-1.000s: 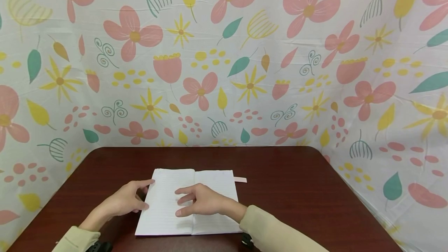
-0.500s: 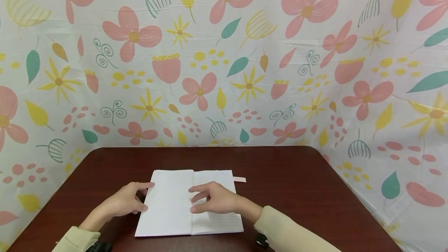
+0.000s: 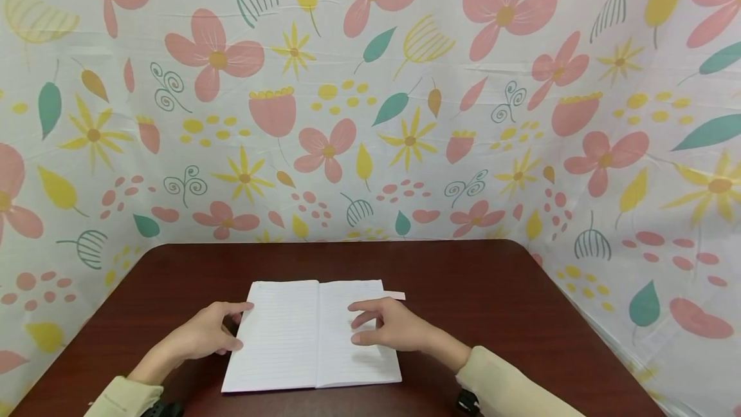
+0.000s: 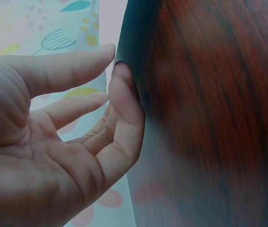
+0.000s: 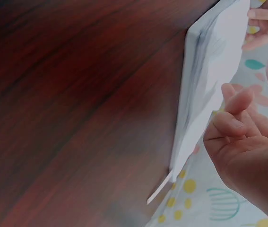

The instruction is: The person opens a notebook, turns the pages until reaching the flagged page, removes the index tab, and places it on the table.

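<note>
An open notebook [image 3: 280, 340] with lined white pages lies on the dark reddish-brown table [image 3: 463, 288]. At its left edge, my left hand [image 3: 202, 332] holds the side of the book, with the thumb and index finger on the page margin. The left wrist view shows other fingers [image 4: 124, 106] of that hand curled at the edge, partly hidden. Above the right page hovers my right hand [image 3: 399, 325], its fingers loosely bent and holding nothing; a shadow falls on the paper below. A pale ribbon-like strip [image 3: 395, 295] sticks out from the notebook's right side.
A flower-patterned cloth [image 3: 370, 114] hangs behind the table and along its sides. Beige sleeves [image 3: 509, 385] cover both forearms, and a black band [image 3: 467, 401] shows at the right wrist.
My right hand has moved rightward over the notebook, from the left page across the middle to the right page. The left hand has stayed at the left edge.
</note>
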